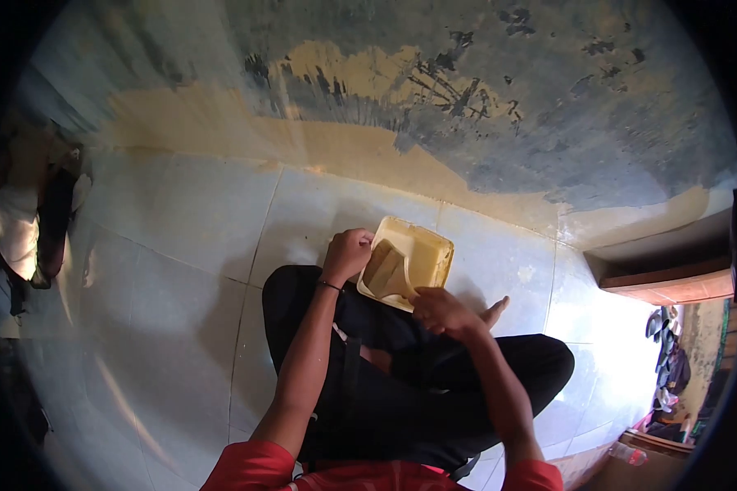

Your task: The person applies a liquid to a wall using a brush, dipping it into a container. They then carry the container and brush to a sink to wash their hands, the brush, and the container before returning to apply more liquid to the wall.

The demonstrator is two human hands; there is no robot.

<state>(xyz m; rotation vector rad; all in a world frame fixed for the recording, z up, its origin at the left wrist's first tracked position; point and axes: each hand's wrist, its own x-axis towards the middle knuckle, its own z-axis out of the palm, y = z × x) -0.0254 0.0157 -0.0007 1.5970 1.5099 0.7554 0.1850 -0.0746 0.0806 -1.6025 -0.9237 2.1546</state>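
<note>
The tub [424, 246] lies just inward of the left hand's [350, 253] fingers, its open top facing up and its near corner by the right hand [442, 311]. It looks like thin plastic: probably light, somewhat flexible at the walls, hard to break, and perhaps slick where yellowish residue coats it, so the rim seems the surest hold. The left fingers are curled at that rim, apparently pinching it, though the thumb's contact is unclear. The right fingers are closed round the handle of the tool [392, 281], whose broad end fans out inside the tub, beyond the fingertips; it looks light and fairly stiff, best held by that narrow handle. The left forearm reaches nearly straight forward; the right slants inward, its wrist bent over the tub's near side.
</note>
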